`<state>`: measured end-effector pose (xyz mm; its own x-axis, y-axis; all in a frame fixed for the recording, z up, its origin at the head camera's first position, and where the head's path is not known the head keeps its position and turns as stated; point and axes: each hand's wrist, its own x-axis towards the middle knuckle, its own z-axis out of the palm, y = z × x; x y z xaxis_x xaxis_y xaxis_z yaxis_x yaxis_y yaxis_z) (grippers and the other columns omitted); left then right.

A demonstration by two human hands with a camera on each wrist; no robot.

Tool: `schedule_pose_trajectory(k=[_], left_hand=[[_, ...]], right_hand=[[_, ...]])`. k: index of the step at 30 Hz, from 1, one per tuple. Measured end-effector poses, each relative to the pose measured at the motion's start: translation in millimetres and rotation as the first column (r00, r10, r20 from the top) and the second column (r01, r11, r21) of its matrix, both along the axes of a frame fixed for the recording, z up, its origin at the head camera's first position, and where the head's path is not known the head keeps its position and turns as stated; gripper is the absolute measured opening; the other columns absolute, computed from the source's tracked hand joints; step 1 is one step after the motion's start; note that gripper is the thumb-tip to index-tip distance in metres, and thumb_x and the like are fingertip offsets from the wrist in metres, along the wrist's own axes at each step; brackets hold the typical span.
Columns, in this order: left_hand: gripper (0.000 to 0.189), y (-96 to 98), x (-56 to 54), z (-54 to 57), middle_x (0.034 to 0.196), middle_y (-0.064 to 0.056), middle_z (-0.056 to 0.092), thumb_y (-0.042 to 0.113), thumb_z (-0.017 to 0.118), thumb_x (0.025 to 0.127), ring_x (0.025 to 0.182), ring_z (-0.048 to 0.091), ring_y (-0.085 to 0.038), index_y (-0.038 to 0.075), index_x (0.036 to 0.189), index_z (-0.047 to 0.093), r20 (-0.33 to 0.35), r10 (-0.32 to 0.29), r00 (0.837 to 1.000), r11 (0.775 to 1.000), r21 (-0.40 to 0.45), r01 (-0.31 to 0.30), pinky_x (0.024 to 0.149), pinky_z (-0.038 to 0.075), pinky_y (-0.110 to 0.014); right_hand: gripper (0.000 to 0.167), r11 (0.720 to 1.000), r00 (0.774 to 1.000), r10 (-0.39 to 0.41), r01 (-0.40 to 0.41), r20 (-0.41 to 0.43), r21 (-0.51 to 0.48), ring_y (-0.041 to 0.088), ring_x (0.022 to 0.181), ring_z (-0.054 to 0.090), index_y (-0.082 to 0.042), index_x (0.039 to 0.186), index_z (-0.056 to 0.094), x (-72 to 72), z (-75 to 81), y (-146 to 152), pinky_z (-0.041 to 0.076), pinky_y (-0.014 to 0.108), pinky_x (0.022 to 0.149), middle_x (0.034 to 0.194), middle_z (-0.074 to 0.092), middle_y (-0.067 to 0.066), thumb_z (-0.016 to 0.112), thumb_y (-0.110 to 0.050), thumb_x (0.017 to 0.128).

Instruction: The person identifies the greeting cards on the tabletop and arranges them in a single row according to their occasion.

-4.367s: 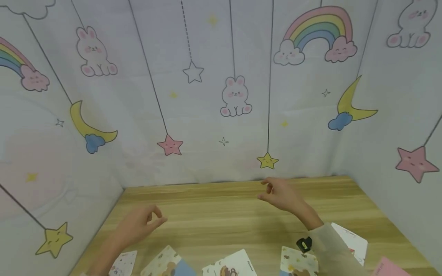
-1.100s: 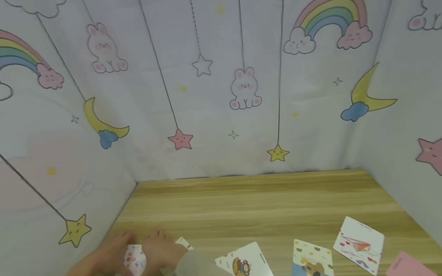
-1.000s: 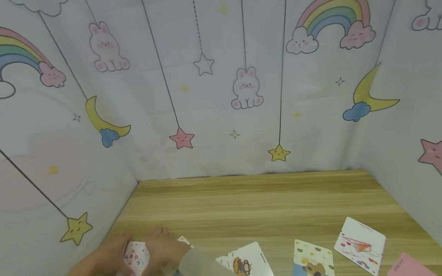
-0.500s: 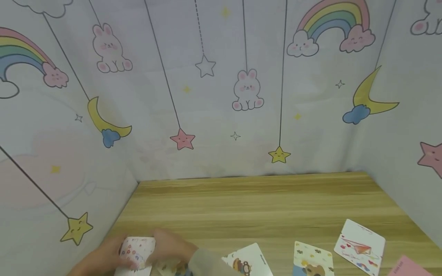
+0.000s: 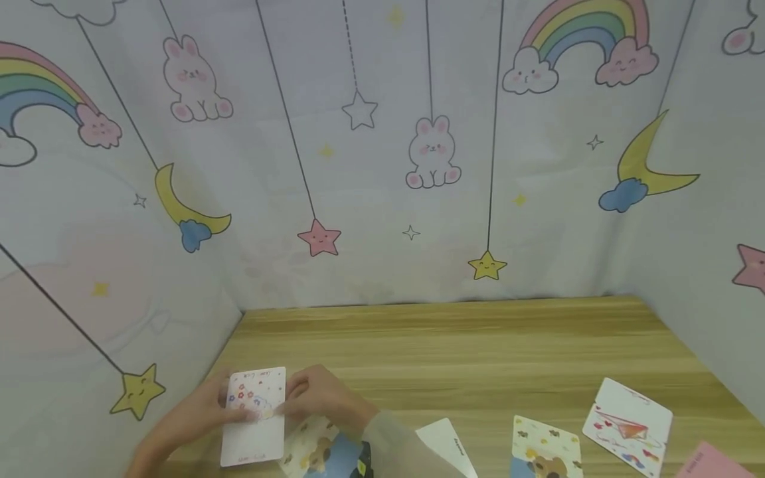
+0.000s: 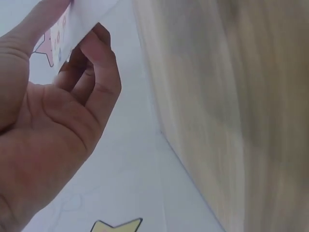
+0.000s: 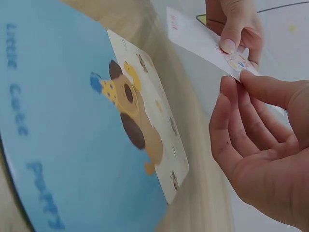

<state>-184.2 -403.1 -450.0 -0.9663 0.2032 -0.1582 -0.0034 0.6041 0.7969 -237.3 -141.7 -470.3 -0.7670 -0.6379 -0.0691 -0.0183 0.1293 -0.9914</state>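
There was the flowered card [image 5: 255,441], held up at near left, just left of the puppy card [image 5: 319,453]: left hand [image 5: 204,411] gripped its left edge, right hand [image 5: 325,396] pinched its right, presumably for steadiness.

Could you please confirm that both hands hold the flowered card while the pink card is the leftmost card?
Not quite: the pink card is the rightmost card, as the head view shows. The left hand and right hand do hold the flowered card.
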Motion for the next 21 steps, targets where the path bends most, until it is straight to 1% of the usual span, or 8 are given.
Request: schedule_pose_trajectory(k=[2, 6, 10, 12, 14, 17, 19, 21], left_hand=[[0.096, 6.1, -3.9, 1.5, 0.117, -0.021, 0.071, 0.024, 0.079, 0.095, 0.096, 0.072, -0.021, -0.012, 0.157, 0.015, -0.002, 0.025, 1.0, 0.999, 0.024, -0.025, 0.076, 0.061, -0.029], [0.074, 13.8, -16.0, 0.7, 0.131, -0.028, 0.067, 0.023, 0.076, 0.097, 0.114, 0.071, -0.034, -0.003, 0.152, 0.033, -0.051, 0.083, 0.995, 0.995, 0.052, -0.08, 0.084, 0.06, -0.033], [0.059, 19.4, -31.1, -3.4, 0.137, -0.031, 0.065, 0.024, 0.075, 0.098, 0.125, 0.066, -0.047, -0.002, 0.144, 0.048, -0.125, 0.124, 0.984, 0.992, 0.033, -0.12, 0.094, 0.061, -0.046], [0.057, 23.5, -38.8, -6.0, 0.138, -0.027, 0.066, 0.031, 0.076, 0.098, 0.127, 0.066, -0.044, 0.0, 0.142, 0.056, -0.147, 0.158, 0.976, 0.987, -0.008, -0.161, 0.098, 0.06, -0.047], [0.054, 27.6, -47.4, -8.9, 0.136, -0.023, 0.069, 0.032, 0.074, 0.099, 0.126, 0.068, -0.039, 0.0, 0.141, 0.06, -0.144, 0.17, 0.975, 0.985, 0.003, -0.172, 0.1, 0.059, -0.044], [0.051, 35.1, -60.2, -12.1, 0.134, -0.02, 0.071, 0.033, 0.069, 0.102, 0.118, 0.072, -0.026, -0.001, 0.14, 0.063, -0.107, 0.185, 0.977, 0.982, 0.068, -0.178, 0.096, 0.06, -0.035], [0.05, 40.0, -67.2, -14.4, 0.135, -0.02, 0.07, 0.032, 0.067, 0.104, 0.113, 0.072, -0.019, -0.004, 0.139, 0.062, -0.069, 0.205, 0.976, 0.972, 0.131, -0.195, 0.093, 0.061, -0.029], [0.051, 44.2, -72.8, -17.4, 0.135, -0.023, 0.069, 0.031, 0.065, 0.105, 0.11, 0.072, -0.016, -0.008, 0.139, 0.061, -0.046, 0.224, 0.974, 0.962, 0.172, -0.213, 0.091, 0.062, -0.029]], right_hand=[[0.009, 0.998, 0.999, -0.005, 0.008, 0.043, -0.067, 0.011, 0.071, 0.065, -0.004, 0.088, 0.073, -4.4, -2.1, 7, 0.056, 0.026, 0.069, 0.075, 0.072, -0.002, 0.082, -0.006, 0.087], [0.01, 0.994, 0.996, -0.089, 0.09, 0.018, -0.067, 0.01, 0.071, 0.065, -0.005, 0.092, 0.074, -17.2, -2.8, 17, 0.055, 0.024, 0.066, 0.076, 0.072, -0.002, 0.082, -0.007, 0.088], [0.012, 0.989, 0.989, -0.146, 0.145, -0.03, -0.035, 0.01, 0.07, 0.069, -0.004, 0.093, 0.075, -31.6, -1.1, 26, 0.056, 0.022, 0.065, 0.08, 0.077, 0.004, 0.084, -0.01, 0.087], [0.014, 0.986, 0.987, -0.161, 0.16, -0.025, -0.042, 0.01, 0.07, 0.07, -0.002, 0.094, 0.075, -38.3, -0.5, 31, 0.058, 0.024, 0.065, 0.082, 0.079, 0.008, 0.084, -0.009, 0.087], [0.015, 0.98, 0.982, -0.19, 0.19, -0.006, -0.053, 0.011, 0.069, 0.07, -0.001, 0.095, 0.076, -45.0, -0.5, 35, 0.059, 0.025, 0.066, 0.084, 0.08, 0.01, 0.084, -0.008, 0.086], [0.016, 0.97, 0.971, -0.237, 0.237, 0.017, -0.06, 0.011, 0.07, 0.069, 0.0, 0.095, 0.075, -54.2, -2.3, 40, 0.06, 0.028, 0.068, 0.085, 0.079, 0.008, 0.085, -0.01, 0.086], [0.017, 0.965, 0.967, -0.255, 0.256, 0.03, -0.058, 0.011, 0.072, 0.069, 0.0, 0.096, 0.075, -59.9, -3.9, 43, 0.062, 0.03, 0.072, 0.086, 0.078, 0.007, 0.085, -0.011, 0.087], [0.017, 0.963, 0.964, -0.263, 0.264, 0.035, -0.056, 0.013, 0.075, 0.071, 0.0, 0.098, 0.075, -65.5, -6.3, 44, 0.063, 0.033, 0.075, 0.089, 0.078, 0.007, 0.084, -0.01, 0.088]])
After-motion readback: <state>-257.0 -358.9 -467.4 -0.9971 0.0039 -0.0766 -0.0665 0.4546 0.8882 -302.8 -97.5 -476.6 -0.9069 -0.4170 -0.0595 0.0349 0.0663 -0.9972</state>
